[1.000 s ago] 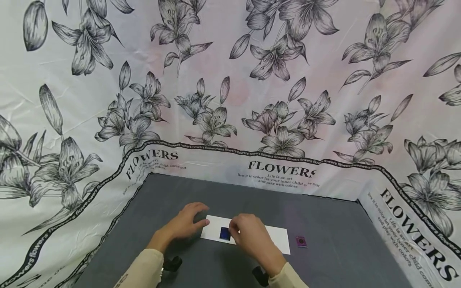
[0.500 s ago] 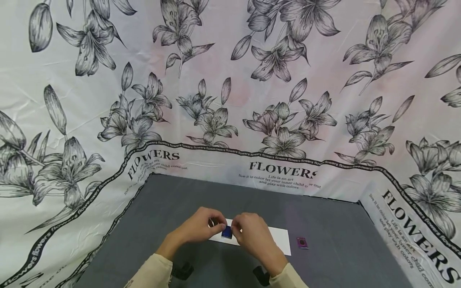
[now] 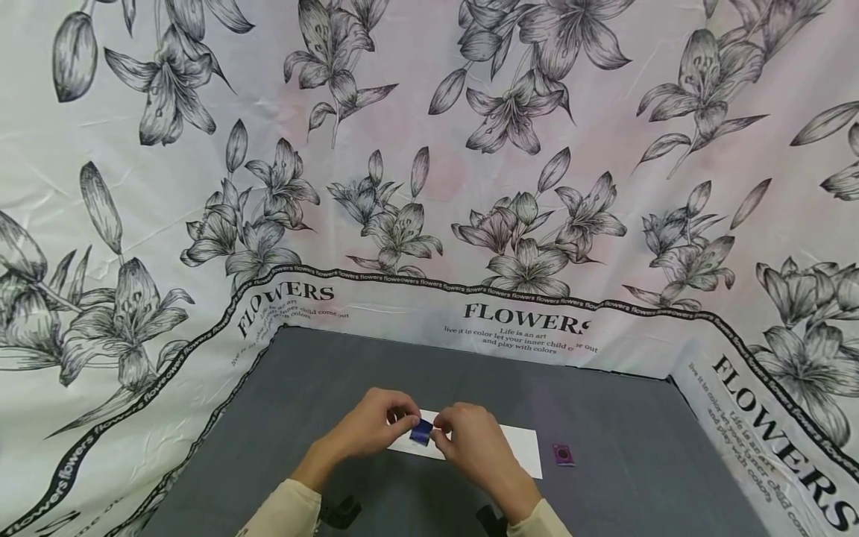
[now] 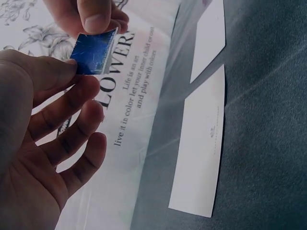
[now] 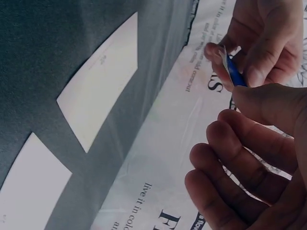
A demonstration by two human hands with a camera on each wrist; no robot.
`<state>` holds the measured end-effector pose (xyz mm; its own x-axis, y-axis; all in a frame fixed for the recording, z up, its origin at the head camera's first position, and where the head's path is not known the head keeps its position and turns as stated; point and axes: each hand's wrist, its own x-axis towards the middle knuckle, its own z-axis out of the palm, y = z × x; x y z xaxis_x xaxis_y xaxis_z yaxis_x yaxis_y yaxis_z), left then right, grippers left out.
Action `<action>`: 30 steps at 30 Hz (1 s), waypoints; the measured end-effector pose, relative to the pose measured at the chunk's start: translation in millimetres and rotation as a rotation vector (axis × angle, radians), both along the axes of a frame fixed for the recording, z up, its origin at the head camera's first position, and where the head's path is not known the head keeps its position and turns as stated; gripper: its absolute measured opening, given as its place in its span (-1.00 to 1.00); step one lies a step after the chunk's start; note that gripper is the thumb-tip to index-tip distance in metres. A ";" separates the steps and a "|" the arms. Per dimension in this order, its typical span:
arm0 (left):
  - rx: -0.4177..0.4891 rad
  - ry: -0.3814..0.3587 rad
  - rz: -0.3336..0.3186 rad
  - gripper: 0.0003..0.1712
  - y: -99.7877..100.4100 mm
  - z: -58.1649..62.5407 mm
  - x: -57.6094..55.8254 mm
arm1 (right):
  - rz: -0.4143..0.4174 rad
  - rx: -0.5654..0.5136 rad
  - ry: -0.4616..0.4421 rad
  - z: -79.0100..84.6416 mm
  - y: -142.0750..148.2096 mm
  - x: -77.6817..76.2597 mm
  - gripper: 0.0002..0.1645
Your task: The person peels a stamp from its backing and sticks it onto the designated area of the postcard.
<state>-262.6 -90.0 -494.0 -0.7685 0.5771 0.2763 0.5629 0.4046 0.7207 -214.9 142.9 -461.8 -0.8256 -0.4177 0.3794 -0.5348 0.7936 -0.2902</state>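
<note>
Between my two hands is a small square blue packet, shiny like foil, held up off the table. In the left wrist view the packet shows its blue face, with a paler silvery right edge. My left hand pinches its left side between thumb and index finger, the other fingers loosely bent. My right hand pinches the opposite edge with its thumb and fingertips. Seen nearly edge-on in the right wrist view, the packet looks thin and slightly spread at one end.
Two white cards lie end to end beneath the hands: a left card and a right card. Right of them lies a small purple square packet with a dark round mark. Flower-printed cloth rises behind the grey table.
My left hand has moved right from beside the left card and now pinches the blue packet. The packet has tilted between both hands. The purple packet stays put.
</note>
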 end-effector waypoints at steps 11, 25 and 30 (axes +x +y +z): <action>0.044 0.000 0.030 -0.90 3.8 -1.0 1.2 | 0.034 -0.048 0.018 -5.6 -1.5 -2.0 -0.87; 0.098 -0.036 0.052 -0.78 8.9 -5.6 4.7 | 0.046 -0.057 0.038 -4.1 -7.3 -0.9 -0.86; 0.115 -0.101 -0.007 -0.77 9.5 -7.0 5.4 | 0.068 -0.051 0.063 -4.5 -9.1 0.1 -0.85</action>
